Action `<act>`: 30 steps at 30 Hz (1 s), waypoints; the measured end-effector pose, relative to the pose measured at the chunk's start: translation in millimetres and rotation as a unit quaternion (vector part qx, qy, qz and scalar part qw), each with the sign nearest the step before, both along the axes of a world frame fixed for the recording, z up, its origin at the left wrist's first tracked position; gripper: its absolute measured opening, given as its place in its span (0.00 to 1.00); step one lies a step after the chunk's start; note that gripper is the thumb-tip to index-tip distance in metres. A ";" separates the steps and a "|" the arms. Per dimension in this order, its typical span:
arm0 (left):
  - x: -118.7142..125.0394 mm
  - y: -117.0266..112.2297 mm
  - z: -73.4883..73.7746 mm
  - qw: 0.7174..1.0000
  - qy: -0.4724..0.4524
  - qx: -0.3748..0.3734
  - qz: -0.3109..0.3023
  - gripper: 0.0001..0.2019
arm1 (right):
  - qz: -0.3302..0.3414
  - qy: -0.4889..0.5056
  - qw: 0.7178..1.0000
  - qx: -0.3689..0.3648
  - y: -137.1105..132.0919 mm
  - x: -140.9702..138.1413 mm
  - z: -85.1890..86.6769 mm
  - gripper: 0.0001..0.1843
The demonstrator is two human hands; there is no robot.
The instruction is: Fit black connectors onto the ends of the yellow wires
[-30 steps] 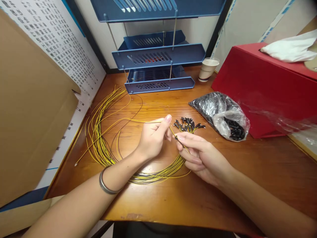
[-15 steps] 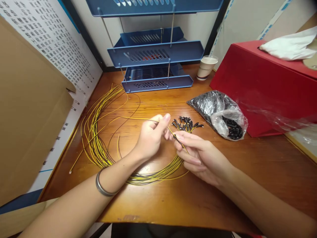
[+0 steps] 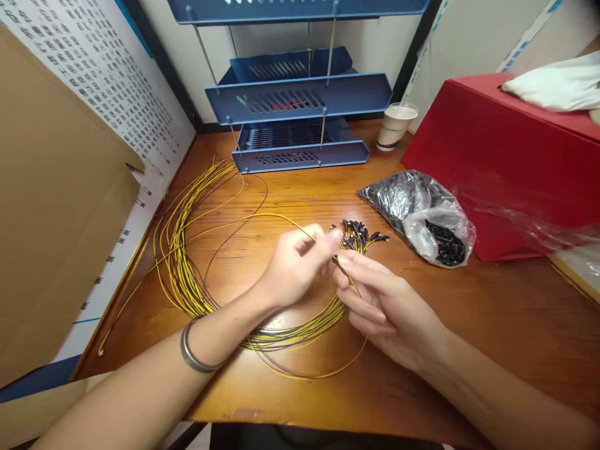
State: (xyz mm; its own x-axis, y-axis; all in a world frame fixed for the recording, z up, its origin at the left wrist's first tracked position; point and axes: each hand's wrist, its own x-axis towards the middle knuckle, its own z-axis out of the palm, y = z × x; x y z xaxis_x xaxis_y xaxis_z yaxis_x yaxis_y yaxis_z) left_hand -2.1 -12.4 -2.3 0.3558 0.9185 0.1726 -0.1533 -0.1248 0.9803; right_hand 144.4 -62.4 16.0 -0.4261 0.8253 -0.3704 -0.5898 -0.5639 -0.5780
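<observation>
My left hand (image 3: 297, 262) pinches a thin yellow-and-black wire (image 3: 269, 215) between thumb and fingers. Close beside it, my right hand (image 3: 391, 300) is closed on the same wire, which runs out below its fingertips. A small dark piece shows at the right fingertips, too small to make out. Behind and under both hands lies a loose coil of yellow-and-black wires (image 3: 180, 275) on the wooden table. The coil's wires lead to a cluster of black-sleeved ends (image 3: 357, 232) just past the right hand. One wire end with a small white connector (image 3: 100, 351) lies at the left.
A clear plastic bag (image 3: 391, 199) of small black parts lies to the right, against a red tissue box (image 3: 506, 162). Blue tiered trays (image 3: 300, 159) and a paper cup (image 3: 394, 128) stand at the back. Cardboard (image 3: 60, 187) borders the left.
My left hand has slid right along the wire, towards my right hand. The white-tipped end has moved down and left. A wire loop below the right hand has grown towards the table's front edge.
</observation>
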 end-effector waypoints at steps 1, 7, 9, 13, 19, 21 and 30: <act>0.5 -2.4 -0.3 1.000 0.004 0.001 -0.030 0.22 | -0.004 -0.004 1.000 0.000 -0.6 -1.0 -0.4 0.05; 0.2 0.5 -0.7 0.999 -0.007 0.018 0.032 0.22 | -0.010 -0.012 1.000 -0.006 1.2 -3.6 -1.9 0.07; -0.7 6.0 0.2 0.997 -0.023 -0.007 0.072 0.22 | -0.010 -0.011 1.000 -0.011 2.4 -3.6 -2.3 0.07; -4.8 17.7 1.3 0.989 -0.070 -0.047 0.122 0.23 | -0.014 -0.008 1.000 -0.011 3.2 -0.9 -0.7 0.05; -8.4 14.7 3.0 0.987 -0.045 -0.003 0.153 0.25 | -0.026 -0.004 1.000 -0.001 -0.1 1.5 2.1 0.03; -5.8 7.5 3.0 0.994 -0.009 0.028 0.109 0.27 | -0.025 -0.008 1.000 0.000 -1.1 0.7 1.4 0.04; -1.2 -3.9 -2.8 0.996 0.035 0.081 0.011 0.19 | -0.029 -0.034 0.999 0.005 3.7 1.3 3.2 0.06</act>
